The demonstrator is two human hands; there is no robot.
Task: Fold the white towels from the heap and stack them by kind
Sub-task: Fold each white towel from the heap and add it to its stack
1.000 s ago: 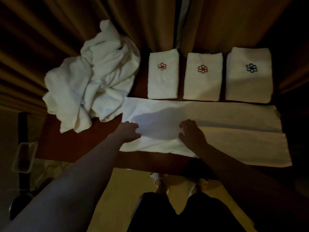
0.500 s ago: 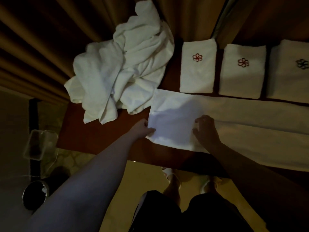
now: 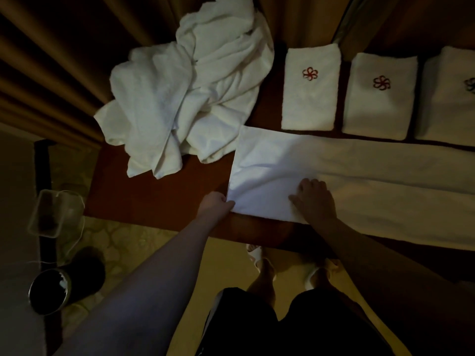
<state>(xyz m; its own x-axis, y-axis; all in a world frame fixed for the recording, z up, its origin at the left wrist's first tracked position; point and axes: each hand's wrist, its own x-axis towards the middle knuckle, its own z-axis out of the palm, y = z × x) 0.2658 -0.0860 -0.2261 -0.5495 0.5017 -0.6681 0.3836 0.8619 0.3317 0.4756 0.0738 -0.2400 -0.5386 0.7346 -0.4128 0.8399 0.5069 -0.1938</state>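
The left hand pinches the long towel by its corner; the right hand presses it flat. Carry that corner square across, edges matching.

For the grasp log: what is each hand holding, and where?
Left hand pinches the spread towel at its near left corner; right hand only presses on it.

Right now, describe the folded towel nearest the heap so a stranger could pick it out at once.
On the brown table, a rumpled white heap fills the far left. A row of folded towels lies to its right, and the nearest folded towel is the first in that row. It bears a red flower like its neighbour, but is the narrowest.
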